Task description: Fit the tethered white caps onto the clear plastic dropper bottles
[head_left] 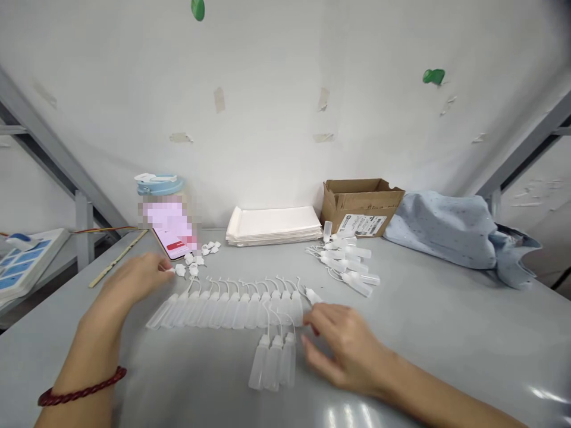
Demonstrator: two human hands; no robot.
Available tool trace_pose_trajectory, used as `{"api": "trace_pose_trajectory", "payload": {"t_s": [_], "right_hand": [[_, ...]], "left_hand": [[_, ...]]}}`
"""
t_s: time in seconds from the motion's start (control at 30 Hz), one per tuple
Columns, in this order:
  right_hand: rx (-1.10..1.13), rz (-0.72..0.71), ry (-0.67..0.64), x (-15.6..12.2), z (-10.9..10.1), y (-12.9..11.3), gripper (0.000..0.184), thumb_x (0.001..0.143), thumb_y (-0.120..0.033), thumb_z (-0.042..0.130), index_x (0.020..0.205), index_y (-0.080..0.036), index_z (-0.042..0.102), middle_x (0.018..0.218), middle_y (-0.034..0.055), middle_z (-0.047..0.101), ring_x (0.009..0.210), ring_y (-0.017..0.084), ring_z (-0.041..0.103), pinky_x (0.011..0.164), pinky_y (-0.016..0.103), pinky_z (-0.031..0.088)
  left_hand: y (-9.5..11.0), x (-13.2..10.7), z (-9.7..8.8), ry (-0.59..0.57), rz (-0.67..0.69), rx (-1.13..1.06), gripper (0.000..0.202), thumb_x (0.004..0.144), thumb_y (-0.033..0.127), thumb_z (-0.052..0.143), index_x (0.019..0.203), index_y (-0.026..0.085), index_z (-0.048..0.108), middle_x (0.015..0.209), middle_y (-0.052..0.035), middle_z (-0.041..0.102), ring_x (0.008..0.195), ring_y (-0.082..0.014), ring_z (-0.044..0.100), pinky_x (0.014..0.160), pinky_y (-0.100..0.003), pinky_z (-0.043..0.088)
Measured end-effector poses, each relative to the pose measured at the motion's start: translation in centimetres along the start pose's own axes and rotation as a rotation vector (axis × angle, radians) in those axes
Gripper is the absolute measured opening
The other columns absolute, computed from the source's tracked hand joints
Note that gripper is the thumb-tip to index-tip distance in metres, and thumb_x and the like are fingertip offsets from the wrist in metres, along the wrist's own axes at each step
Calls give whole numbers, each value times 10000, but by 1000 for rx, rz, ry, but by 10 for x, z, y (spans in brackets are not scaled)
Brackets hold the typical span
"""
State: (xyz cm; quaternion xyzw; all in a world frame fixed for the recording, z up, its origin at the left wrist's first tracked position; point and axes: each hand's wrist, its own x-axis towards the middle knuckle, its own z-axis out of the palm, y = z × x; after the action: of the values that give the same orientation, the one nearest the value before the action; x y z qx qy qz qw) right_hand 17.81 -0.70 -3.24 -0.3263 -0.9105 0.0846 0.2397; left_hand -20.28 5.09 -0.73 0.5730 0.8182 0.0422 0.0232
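Observation:
A row of several small translucent squeeze bottles (227, 309) lies side by side on the grey table (446, 333), with three more bottles (273, 359) just in front of it. My left hand (134, 279) reaches toward a scatter of small white caps (194, 261) and pinches one white cap between its fingertips. My right hand (343, 348) rests at the right end of the row, its fingers curled beside a bottle tip; whether it grips anything is unclear. A dark red bead bracelet (82, 389) circles my left wrist.
Another loose pile of bottles (350, 261) lies farther back right. Behind it stand an open cardboard box (359, 205), a stack of white trays (273, 226), a phone (173, 241), a blue-lidded jar (159, 187) and a light blue cloth (450, 229). A wooden ruler (116, 258) lies left.

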Motion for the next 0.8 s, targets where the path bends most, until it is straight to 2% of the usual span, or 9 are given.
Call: {"api": "trace_pose_trajectory", "payload": {"t_s": [0.07, 0.17, 0.27, 0.4, 0.47, 0.57, 0.63, 0.73, 0.8], "right_hand": [[-6, 158, 39, 4, -6, 9, 157, 835, -231, 445, 905, -141, 554, 796, 74, 608, 660, 182, 557, 569, 283, 396], [19, 337, -75, 9, -14, 21, 142, 784, -192, 520, 915, -154, 558, 865, 71, 620, 714, 186, 573, 598, 279, 412], [40, 376, -167, 9, -19, 29, 118, 726, -118, 543, 825, -161, 591, 769, 33, 621, 638, 157, 564, 548, 243, 394], [16, 340, -142, 7, -25, 38, 114, 719, -112, 576, 790, -179, 636, 714, 6, 628, 611, 139, 579, 541, 222, 407], [-19, 354, -88, 7, -30, 47, 121, 744, -121, 570, 823, -179, 640, 749, 19, 644, 629, 149, 595, 559, 235, 433], [-103, 439, 67, 8, -37, 68, 183, 822, -158, 498, 972, -142, 602, 954, 105, 652, 689, 198, 624, 610, 315, 480], [-164, 491, 182, 9, -39, 81, 301, 861, -200, 460, 1141, -107, 518, 1100, 178, 606, 899, 291, 618, 722, 419, 491], [-230, 465, 292, 10, -37, 87, 465, 871, -252, 478, 1295, -95, 369, 1327, 222, 434, 1245, 354, 395, 941, 515, 391], [-244, 339, 371, 10, -34, 75, 442, 891, -243, 453, 1302, -114, 350, 1353, 214, 392, 1273, 323, 359, 990, 499, 360]], "left_hand": [[7, -4, -8, 55, -31, 24, 255, 791, 364, 527, 900, 169, 650, 895, -81, 678, 807, -276, 616, 608, -330, 465], [16, -8, -18, 120, -63, 37, 349, 765, 426, 479, 978, 199, 636, 967, -76, 684, 840, -279, 611, 577, -292, 429], [22, -11, -24, 164, -90, 29, 388, 762, 449, 446, 992, 207, 643, 938, -74, 690, 803, -272, 616, 565, -291, 419], [22, -12, -26, 267, -143, -8, 459, 781, 500, 380, 1002, 196, 642, 875, -85, 683, 793, -277, 615, 609, -313, 430], [22, -13, -26, 322, -165, -42, 480, 774, 530, 382, 1009, 202, 641, 873, -79, 680, 791, -279, 613, 634, -322, 437], [22, -13, -24, 363, -160, -72, 483, 765, 521, 387, 1012, 193, 640, 882, -77, 683, 809, -283, 614, 680, -337, 449], [23, -13, -23, 365, -131, -82, 478, 762, 504, 384, 997, 177, 642, 870, -80, 684, 820, -283, 616, 709, -342, 455], [26, -12, -21, 391, -118, -87, 451, 753, 505, 392, 962, 194, 644, 849, -68, 682, 779, -281, 618, 687, -345, 466], [29, -12, -21, 399, -125, -81, 433, 744, 506, 403, 943, 207, 646, 837, -62, 681, 763, -282, 617, 678, -349, 468]]}}
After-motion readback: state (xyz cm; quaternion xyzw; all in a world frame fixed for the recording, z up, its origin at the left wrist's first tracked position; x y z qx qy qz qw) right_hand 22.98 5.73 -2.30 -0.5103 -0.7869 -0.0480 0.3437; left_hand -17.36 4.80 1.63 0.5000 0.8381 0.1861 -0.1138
